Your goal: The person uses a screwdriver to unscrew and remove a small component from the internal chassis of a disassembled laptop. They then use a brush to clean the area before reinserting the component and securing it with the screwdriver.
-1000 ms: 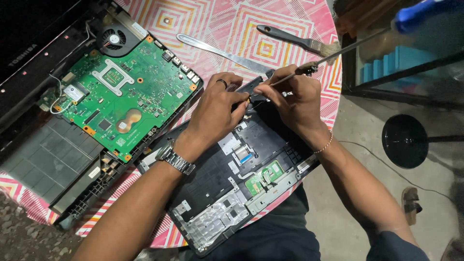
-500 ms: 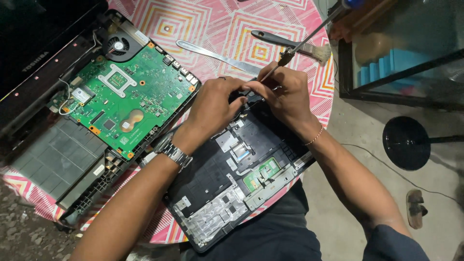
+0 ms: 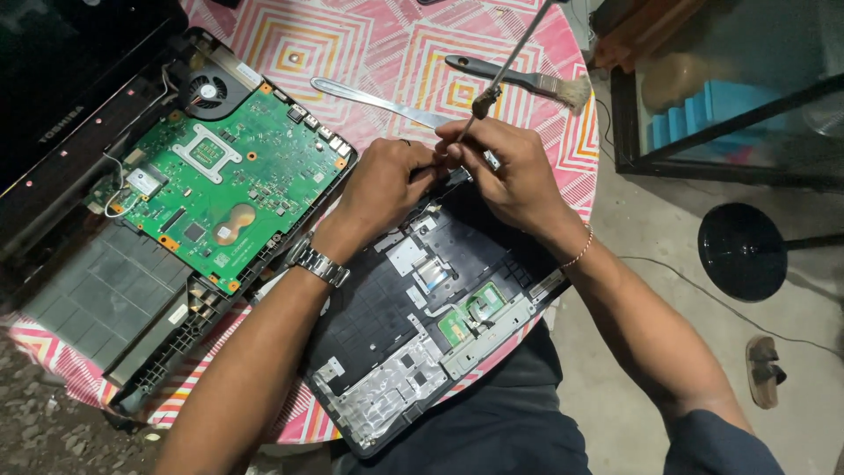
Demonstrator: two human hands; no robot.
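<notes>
The green board [image 3: 224,185] lay at left in the open chassis [image 3: 105,308]. The black cover [image 3: 422,325] rested across the table [image 3: 369,44] edge. The left hand [image 3: 382,189] pinched its far edge. The right hand [image 3: 510,171] gripped a thin tool [image 3: 510,57] there. The cover looked light, stiff, brittle; best held by its rim, away from ribbons.

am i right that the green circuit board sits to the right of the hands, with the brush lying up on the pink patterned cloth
Not quite. The head view shows the green circuit board to the left of the hands, not the right. The left hand and right hand meet at the top edge of the black laptop cover. The brush does lie on the pink patterned cloth.
</notes>
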